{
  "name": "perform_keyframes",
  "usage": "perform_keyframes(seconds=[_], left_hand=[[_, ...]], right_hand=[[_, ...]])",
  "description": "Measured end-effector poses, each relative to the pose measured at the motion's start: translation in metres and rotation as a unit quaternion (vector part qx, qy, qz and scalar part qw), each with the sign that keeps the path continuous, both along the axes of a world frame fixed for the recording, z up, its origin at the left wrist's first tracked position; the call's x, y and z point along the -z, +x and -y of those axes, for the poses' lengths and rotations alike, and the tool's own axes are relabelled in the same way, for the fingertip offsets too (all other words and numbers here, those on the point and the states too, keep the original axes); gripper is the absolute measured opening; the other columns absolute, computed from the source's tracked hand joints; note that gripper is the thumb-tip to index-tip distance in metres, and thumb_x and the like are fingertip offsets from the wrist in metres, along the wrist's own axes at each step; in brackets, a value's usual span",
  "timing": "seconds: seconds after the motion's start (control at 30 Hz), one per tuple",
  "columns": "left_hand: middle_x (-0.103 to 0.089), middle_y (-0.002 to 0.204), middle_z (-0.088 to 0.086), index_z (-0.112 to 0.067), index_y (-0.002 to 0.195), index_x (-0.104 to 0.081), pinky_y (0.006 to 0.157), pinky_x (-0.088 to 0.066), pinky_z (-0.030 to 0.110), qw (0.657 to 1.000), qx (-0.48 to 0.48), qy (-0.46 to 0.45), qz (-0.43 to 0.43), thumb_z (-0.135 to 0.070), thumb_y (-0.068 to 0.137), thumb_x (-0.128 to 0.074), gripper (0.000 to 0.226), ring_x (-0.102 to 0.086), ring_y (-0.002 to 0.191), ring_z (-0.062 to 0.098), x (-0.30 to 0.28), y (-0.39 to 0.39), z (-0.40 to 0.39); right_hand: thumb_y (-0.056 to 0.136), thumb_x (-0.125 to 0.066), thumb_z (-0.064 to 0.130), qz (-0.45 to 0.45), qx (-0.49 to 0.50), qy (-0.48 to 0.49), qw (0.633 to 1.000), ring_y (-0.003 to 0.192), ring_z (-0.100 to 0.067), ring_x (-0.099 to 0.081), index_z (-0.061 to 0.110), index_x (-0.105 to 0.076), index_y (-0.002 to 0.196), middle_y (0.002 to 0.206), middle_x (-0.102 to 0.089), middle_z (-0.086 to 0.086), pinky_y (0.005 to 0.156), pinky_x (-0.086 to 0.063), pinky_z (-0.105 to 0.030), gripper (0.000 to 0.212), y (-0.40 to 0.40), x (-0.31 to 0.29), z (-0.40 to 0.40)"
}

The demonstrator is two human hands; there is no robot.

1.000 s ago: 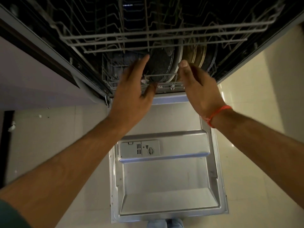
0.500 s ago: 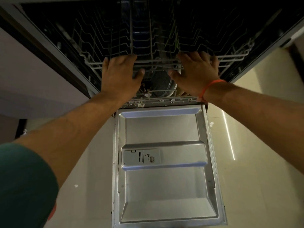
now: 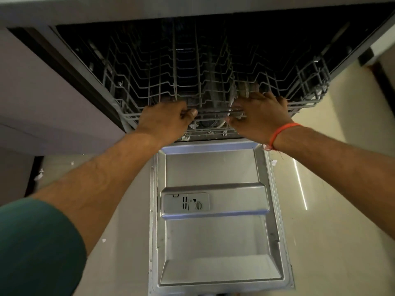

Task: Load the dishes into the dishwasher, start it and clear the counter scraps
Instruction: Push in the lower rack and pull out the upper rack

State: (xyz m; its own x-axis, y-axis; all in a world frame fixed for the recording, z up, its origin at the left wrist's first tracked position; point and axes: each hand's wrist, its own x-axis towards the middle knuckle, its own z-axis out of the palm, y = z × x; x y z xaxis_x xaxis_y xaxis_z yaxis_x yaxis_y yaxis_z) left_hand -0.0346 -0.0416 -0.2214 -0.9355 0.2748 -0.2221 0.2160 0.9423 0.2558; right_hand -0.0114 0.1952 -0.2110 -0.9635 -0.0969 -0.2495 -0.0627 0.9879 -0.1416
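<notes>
The dishwasher stands open, its steel door (image 3: 213, 167) folded down flat toward me. The wire upper rack (image 3: 162, 82) looks bare and sits mostly inside the dark tub. My left hand (image 3: 166, 121) and my right hand (image 3: 259, 112) both grip the rack's front rail, fingers curled over it and thumbs beneath. Below and behind the rail, dark plates (image 3: 211, 99) stand upright in the lower rack (image 3: 213, 132), partly hidden by wires and my hands.
A detergent dispenser (image 3: 186, 202) is set in the door's inner panel. Cabinet fronts (image 3: 42, 92) flank the left side, and the countertop edge (image 3: 192, 7) runs above. Small white scraps (image 3: 38, 176) lie on the glossy floor (image 3: 331, 189) either side of the door.
Both hands rose from the lower rack's front to the upper rack's front rail and took hold of it. The upper rack has slid back into the tub.
</notes>
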Motion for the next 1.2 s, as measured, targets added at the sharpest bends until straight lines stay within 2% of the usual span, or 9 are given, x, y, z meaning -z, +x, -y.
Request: perform_keyframes(seconds=[0.17, 0.27, 0.5, 0.6, 0.7, 0.8, 0.93, 1.03, 1.2], left_hand=[[-0.061, 0.089, -0.005, -0.028, 0.1, -0.054, 0.097, -0.046, 0.047, 0.999, 0.019, -0.034, 0.01, -0.062, 0.104, -0.023, 0.045, -0.061, 0.09, 0.023, 0.004, 0.029, -0.002], [-0.057, 0.082, -0.005, -0.03, 0.096, -0.048, 0.09, -0.049, 0.044, 0.998, 0.02, -0.054, 0.041, -0.064, 0.103, -0.019, 0.045, -0.06, 0.085, 0.023, 0.002, 0.042, -0.004], [-0.064, 0.103, -0.005, -0.034, 0.112, -0.049, 0.082, -0.048, 0.039, 0.984, 0.034, -0.088, 0.148, -0.075, 0.096, -0.015, 0.056, -0.06, 0.089, 0.018, -0.005, 0.057, -0.002], [-0.052, 0.15, -0.006, -0.046, 0.143, -0.039, 0.108, -0.043, 0.048, 0.972, 0.05, -0.082, 0.216, -0.076, 0.095, -0.014, 0.062, -0.052, 0.133, 0.026, -0.011, 0.068, -0.003], [-0.032, 0.164, -0.009, -0.047, 0.154, -0.03, 0.119, -0.027, 0.047, 0.964, 0.061, -0.074, 0.247, -0.072, 0.099, -0.016, 0.063, -0.029, 0.151, 0.024, -0.02, 0.077, -0.009], [-0.04, 0.16, -0.006, -0.044, 0.15, -0.04, 0.117, -0.034, 0.048, 0.964, 0.04, -0.063, 0.255, -0.078, 0.094, -0.014, 0.071, -0.037, 0.147, 0.025, -0.02, 0.088, -0.008], [-0.066, 0.125, -0.002, -0.048, 0.137, -0.052, 0.102, -0.048, 0.046, 0.976, -0.006, -0.078, 0.201, -0.083, 0.088, -0.01, 0.073, -0.06, 0.114, 0.024, -0.013, 0.116, -0.007], [-0.062, 0.084, -0.005, -0.04, 0.118, -0.063, 0.094, -0.049, 0.044, 0.989, -0.044, -0.065, 0.122, -0.076, 0.096, -0.017, 0.063, -0.062, 0.086, 0.02, -0.011, 0.14, -0.017], [-0.06, 0.086, -0.005, -0.035, 0.111, -0.065, 0.1, -0.039, 0.045, 0.994, -0.052, -0.057, 0.077, -0.071, 0.1, -0.02, 0.059, -0.063, 0.094, 0.023, -0.008, 0.15, -0.027]], right_hand=[[0.092, -0.051, 0.064, 0.061, -0.049, 0.024, 0.997, 0.129, -0.03, -0.052, 0.042, -0.049, 0.14, 0.135, -0.061, 0.001, 0.11, -0.038, -0.047, 0.054, 0.016, -0.003, -0.007], [0.094, -0.048, 0.061, 0.085, -0.072, 0.038, 0.993, 0.122, -0.028, -0.057, 0.04, -0.048, 0.14, 0.134, -0.061, 0.003, 0.102, -0.043, -0.042, 0.05, 0.026, -0.006, -0.009], [0.098, -0.024, 0.072, 0.176, -0.107, 0.004, 0.979, 0.112, -0.024, -0.06, 0.037, -0.052, 0.139, 0.133, -0.059, 0.003, 0.09, -0.049, -0.036, 0.061, 0.04, -0.01, -0.008], [0.097, -0.019, 0.072, 0.214, -0.114, 0.001, 0.97, 0.098, -0.019, -0.061, 0.035, -0.054, 0.132, 0.103, -0.057, 0.011, 0.081, -0.045, -0.032, 0.062, 0.051, -0.009, -0.008], [0.093, -0.013, 0.075, 0.215, -0.107, -0.009, 0.971, 0.09, -0.017, -0.058, 0.036, -0.054, 0.105, 0.084, -0.048, 0.014, 0.09, -0.049, -0.039, 0.058, 0.061, -0.006, -0.009], [0.093, -0.01, 0.077, 0.198, -0.107, -0.011, 0.974, 0.094, -0.02, -0.055, 0.037, -0.048, 0.083, 0.09, -0.054, 0.01, 0.098, -0.048, -0.047, 0.056, 0.074, -0.004, -0.008], [0.089, -0.007, 0.082, 0.163, -0.08, -0.008, 0.983, 0.108, -0.025, -0.059, 0.044, -0.056, 0.122, 0.112, -0.063, 0.001, 0.099, -0.049, -0.048, 0.07, 0.098, 0.002, -0.007], [0.091, -0.009, 0.078, 0.122, -0.083, -0.004, 0.989, 0.09, -0.022, -0.061, 0.039, -0.06, 0.11, 0.09, -0.064, 0.004, 0.085, -0.053, -0.039, 0.066, 0.109, 0.002, -0.012], [0.084, -0.003, 0.082, 0.09, -0.086, 0.0, 0.992, 0.08, -0.021, -0.061, 0.04, -0.053, 0.094, 0.078, -0.061, 0.005, 0.076, -0.052, -0.036, 0.066, 0.116, 0.002, -0.017]])
